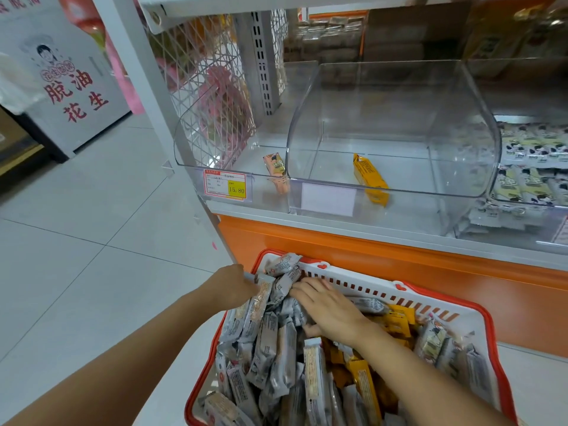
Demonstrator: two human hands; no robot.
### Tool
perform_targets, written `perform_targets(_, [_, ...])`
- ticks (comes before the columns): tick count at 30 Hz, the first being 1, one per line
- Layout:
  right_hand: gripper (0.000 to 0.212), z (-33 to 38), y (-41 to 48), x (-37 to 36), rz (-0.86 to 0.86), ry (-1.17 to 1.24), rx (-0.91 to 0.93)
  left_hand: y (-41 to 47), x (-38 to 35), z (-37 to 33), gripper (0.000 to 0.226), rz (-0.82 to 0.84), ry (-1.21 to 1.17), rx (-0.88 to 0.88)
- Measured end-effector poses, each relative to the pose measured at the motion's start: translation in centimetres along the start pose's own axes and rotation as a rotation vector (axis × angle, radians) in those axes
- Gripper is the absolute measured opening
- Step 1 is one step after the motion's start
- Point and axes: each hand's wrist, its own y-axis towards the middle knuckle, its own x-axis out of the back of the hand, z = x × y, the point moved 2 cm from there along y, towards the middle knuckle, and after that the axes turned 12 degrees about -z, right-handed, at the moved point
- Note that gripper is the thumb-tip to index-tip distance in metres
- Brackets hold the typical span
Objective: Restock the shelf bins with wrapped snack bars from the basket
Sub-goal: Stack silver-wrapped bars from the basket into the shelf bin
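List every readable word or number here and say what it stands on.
"15.80": yellow patch of the red-bordered price tag on the left clear plastic bin.
"脱油花生": red characters on the grey floor sign.
White card on the middle clear plastic bin: blank.
Wrapped snack bars in the red-and-white plastic basket, tag's small print: too blurred to read.

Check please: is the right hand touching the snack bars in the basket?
Touching. The head view shows the right hand lying palm down on the grey snack bars in the basket, with no gap.
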Motion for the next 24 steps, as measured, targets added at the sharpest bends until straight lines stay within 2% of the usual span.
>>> perform_targets(1, [0.084,0.2,-0.2,0.4,-0.031,-0.022,0.014,0.1,0.1,0.4,0.017,-0.010,-0.056,0.033])
perform_targets(3, [0.085,0.3,-0.8,1.2,-0.067,-0.036,0.000,0.3,0.2,1.4,0.033,0.010,-0.132,0.115])
perform_targets(5, [0.080,0.2,-1.5,2.5,-0.112,0.025,-0.091,0.4,0.1,2.2,0.041,0.060,-0.171,0.182])
perform_targets(7, [0.077,0.3,-2.1,4.2,-0.117,0.197,-0.311,0.5,0.1,2.6,0.028,0.046,-0.142,0.182])
perform_targets(11, [0.057,0.6,-3.1,8.1,-0.314,0.578,-0.796,0.3,1.0,2.0,0.038,-0.108,-0.066,0.198])
perform_targets(13, [0.038,0.1,-3.7,9.3,-0.370,0.781,-0.965,-0.3,1.5,0.8,0.041,-0.155,-0.019,0.121])
perform_targets(15, [0.025,-0.1,-4.3,10.0,-0.353,1.012,-1.096,-1.6,2.0,-1.3,0.043,-0.175,-0.003,-0.043])
perform_targets(17, [0.028,0.1,-4.7,11.3,-0.383,1.201,-1.147,-3.1,2.1,-3.6,0.045,-0.074,-0.164,-0.216])
perform_targets(20, [0.048,1.4,-4.7,13.8,-0.407,1.334,-1.086,-7.0,2.2,-7.3,0.076,0.177,-0.427,-0.360])
perform_targets(21, [0.051,2.0,-4.6,14.6,-0.404,1.339,-1.057,-8.0,2.1,-8.4,0.075,0.227,-0.466,-0.400])
perform_targets(24, [0.048,3.7,-4.4,17.0,-0.488,1.321,-1.001,-10.3,2.1,-10.7,0.048,0.267,-0.534,-0.499])
